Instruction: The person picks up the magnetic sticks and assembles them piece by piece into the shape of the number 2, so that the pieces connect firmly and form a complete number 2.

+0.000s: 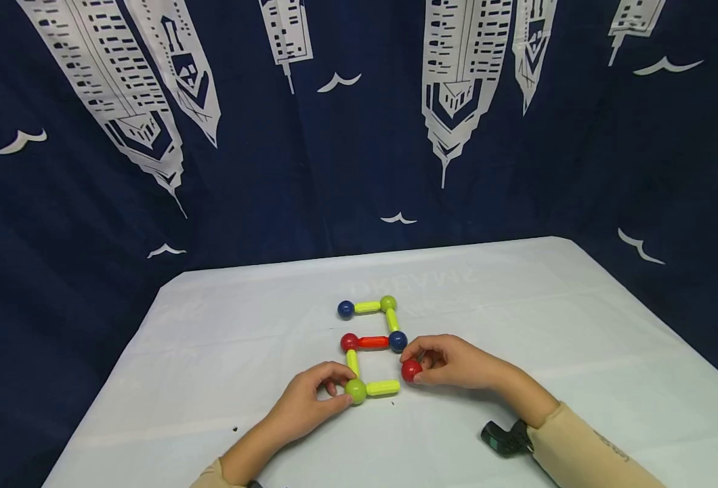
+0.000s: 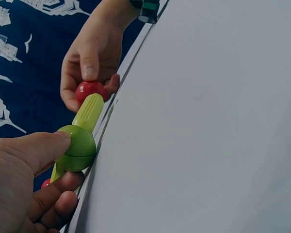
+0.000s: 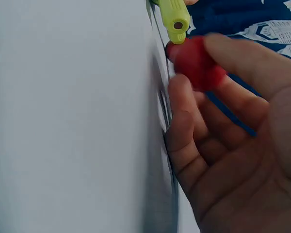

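My left hand (image 1: 310, 400) pinches a green ball (image 1: 355, 390) at the near corner of a chain of balls and rods. From that ball a yellow-green rod (image 1: 383, 388) points right, its far end free. In my right hand (image 1: 456, 362) a red ball (image 1: 411, 370) is held between thumb and fingers, just right of that rod's end. The right wrist view shows a dark round tip on the rod (image 3: 177, 22) close to the blurred red ball (image 3: 199, 63). Another yellow-green rod (image 1: 352, 364) runs from the green ball to a second red ball (image 1: 349, 342).
A red rod (image 1: 374, 342) leads to a blue ball (image 1: 398, 341); beyond it are a rod (image 1: 392, 319), a green ball (image 1: 387, 303), a rod (image 1: 368, 307) and a blue ball (image 1: 345, 310). All lie on a white-covered table (image 1: 243, 325) before a dark blue printed curtain (image 1: 334, 169).
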`<state>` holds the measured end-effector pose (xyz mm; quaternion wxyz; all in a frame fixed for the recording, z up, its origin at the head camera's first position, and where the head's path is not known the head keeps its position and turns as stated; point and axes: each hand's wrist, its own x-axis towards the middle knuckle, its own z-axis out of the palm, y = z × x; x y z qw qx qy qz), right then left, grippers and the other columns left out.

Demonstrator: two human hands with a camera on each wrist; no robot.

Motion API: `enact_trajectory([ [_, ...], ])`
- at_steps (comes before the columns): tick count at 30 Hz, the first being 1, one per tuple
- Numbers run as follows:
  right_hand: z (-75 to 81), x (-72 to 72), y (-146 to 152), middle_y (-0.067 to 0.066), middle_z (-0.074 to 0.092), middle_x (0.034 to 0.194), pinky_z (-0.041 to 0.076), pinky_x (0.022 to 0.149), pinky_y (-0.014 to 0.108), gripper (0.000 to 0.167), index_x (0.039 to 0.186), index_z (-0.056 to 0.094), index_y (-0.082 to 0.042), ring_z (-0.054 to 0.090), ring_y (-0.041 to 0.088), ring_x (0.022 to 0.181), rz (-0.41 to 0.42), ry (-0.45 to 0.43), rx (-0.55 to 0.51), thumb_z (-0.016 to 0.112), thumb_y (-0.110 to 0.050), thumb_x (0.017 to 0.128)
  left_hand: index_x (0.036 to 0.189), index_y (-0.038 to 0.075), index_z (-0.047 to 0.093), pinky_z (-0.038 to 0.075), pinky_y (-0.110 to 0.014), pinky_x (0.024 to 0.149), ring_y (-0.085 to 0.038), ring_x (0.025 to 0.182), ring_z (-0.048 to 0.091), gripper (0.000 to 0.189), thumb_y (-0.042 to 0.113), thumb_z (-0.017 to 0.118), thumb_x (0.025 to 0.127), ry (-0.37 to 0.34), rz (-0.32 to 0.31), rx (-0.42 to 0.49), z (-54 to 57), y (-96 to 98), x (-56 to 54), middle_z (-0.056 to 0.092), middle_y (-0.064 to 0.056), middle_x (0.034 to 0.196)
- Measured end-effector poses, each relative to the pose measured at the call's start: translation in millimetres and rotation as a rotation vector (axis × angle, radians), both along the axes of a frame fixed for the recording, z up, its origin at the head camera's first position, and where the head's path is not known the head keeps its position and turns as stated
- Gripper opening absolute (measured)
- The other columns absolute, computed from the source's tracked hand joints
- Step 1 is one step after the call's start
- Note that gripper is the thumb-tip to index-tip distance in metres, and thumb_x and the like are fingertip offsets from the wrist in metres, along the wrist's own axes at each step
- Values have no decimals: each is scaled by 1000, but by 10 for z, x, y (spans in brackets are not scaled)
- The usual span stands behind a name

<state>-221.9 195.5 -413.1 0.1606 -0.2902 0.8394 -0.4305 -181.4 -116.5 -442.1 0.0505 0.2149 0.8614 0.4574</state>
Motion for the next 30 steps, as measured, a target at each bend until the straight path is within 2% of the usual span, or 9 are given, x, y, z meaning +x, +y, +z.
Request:
enact_trajectory([
  [4,-31,9,23,4,66,104,50,70,20,32,119,67,-12,58,10,82,53,-54,-1,75,-16,89,113,28,68,47,-21,77,-5,83,57,28,23,77,87,-12,-7,-1,-5,3,1,67,12,98],
  [7,-38,8,31,4,65,103,49,69,19,32,118,67,-12,57,9,81,61,-67,-6,75,-15,88,113,28,68,46,-21,76,-5,83,57,28,24,77,87,-13,-9,-9,-2,6,-8,67,12,98],
  [24,-113,-18,13,2,66,97,46,63,19,33,118,67,-16,57,7,78,93,-25,-24,77,-17,86,113,29,68,46,-21,76,-6,83,57,28,25,77,87,-12,-8,-6,-20,12,-31,67,12,97],
  [30,-89,-11,26,3,63,93,44,62,18,33,117,67,-14,54,8,75,105,-48,-15,77,-16,85,113,29,69,47,-21,77,-7,84,58,27,24,77,87,-4,-21,5,-25,9,-25,68,13,98],
])
